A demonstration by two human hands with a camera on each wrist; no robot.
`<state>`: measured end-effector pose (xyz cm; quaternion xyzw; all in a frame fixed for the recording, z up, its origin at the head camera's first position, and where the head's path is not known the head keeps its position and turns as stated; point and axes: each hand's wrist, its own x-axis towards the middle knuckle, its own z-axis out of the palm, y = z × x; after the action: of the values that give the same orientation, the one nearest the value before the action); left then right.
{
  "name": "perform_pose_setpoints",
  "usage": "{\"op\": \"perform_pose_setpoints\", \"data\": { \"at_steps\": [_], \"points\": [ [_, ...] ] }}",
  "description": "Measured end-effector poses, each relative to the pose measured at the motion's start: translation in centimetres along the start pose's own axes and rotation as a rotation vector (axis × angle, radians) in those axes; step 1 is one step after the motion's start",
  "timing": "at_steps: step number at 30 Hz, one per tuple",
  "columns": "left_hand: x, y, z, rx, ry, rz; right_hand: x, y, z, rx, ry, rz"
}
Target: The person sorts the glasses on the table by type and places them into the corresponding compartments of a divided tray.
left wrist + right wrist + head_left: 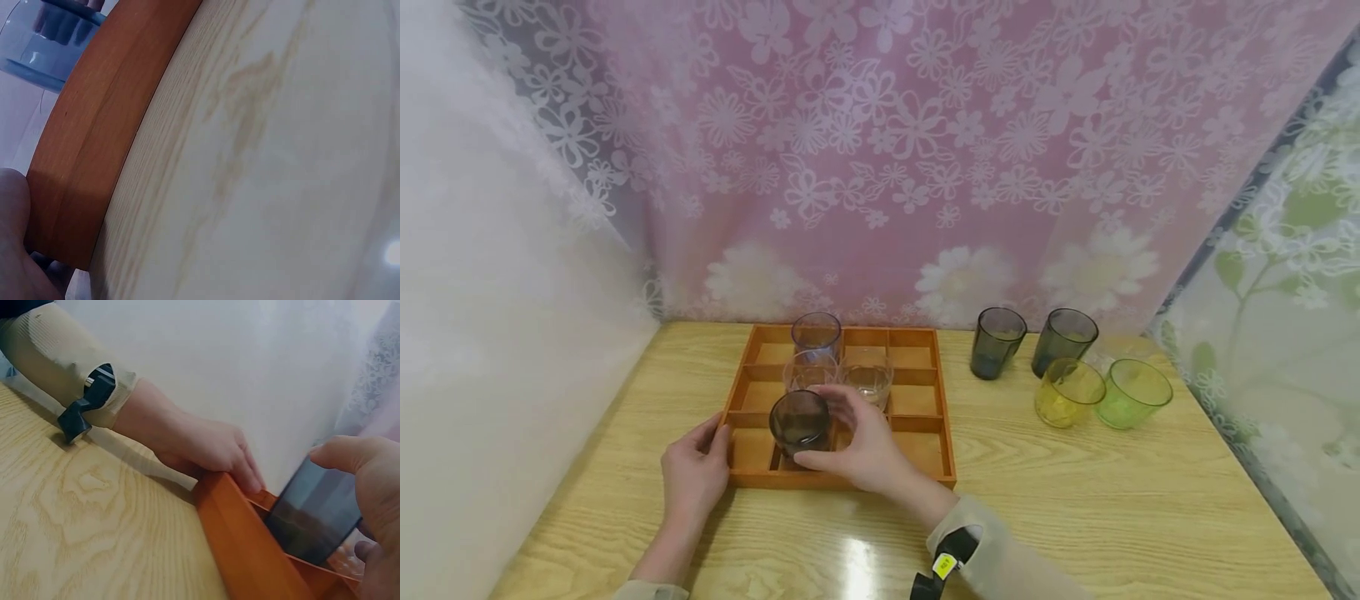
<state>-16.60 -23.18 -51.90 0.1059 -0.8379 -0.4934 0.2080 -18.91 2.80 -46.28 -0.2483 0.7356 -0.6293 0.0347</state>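
Note:
A wooden divided tray lies on the table, its left side gripped near the front corner by my left hand. My right hand holds a dark grey glass between thumb and fingers, over a front-row compartment. In the right wrist view, the lower end of this grey glass is down behind the tray's front wall; whether it touches the bottom is hidden. Behind it stand two clear glasses, the left clear glass and the right clear glass, with a bluish glass at the back.
Right of the tray, two dark grey glasses, one nearer the tray and another dark glass, stand at the back. A yellow glass and a green glass are in front of them. A floral curtain hangs behind the table.

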Motion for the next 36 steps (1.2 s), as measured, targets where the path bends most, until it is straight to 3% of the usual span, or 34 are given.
{"op": "perform_pose_setpoints", "data": {
  "at_steps": [15,26,36],
  "points": [
    [-0.2,0.2,0.0,-0.009,-0.002,0.0,-2.2,-1.9,-6.1,0.015,-0.024,-0.094],
    [-0.2,0.3,0.1,-0.002,-0.011,0.001,-3.8,-2.5,-11.6,-0.02,0.072,-0.119],
    [-0.1,0.3,0.2,-0.02,-0.004,-0.005,-5.0,-1.3,-15.7,-0.071,0.148,-0.143]
  ]
}}
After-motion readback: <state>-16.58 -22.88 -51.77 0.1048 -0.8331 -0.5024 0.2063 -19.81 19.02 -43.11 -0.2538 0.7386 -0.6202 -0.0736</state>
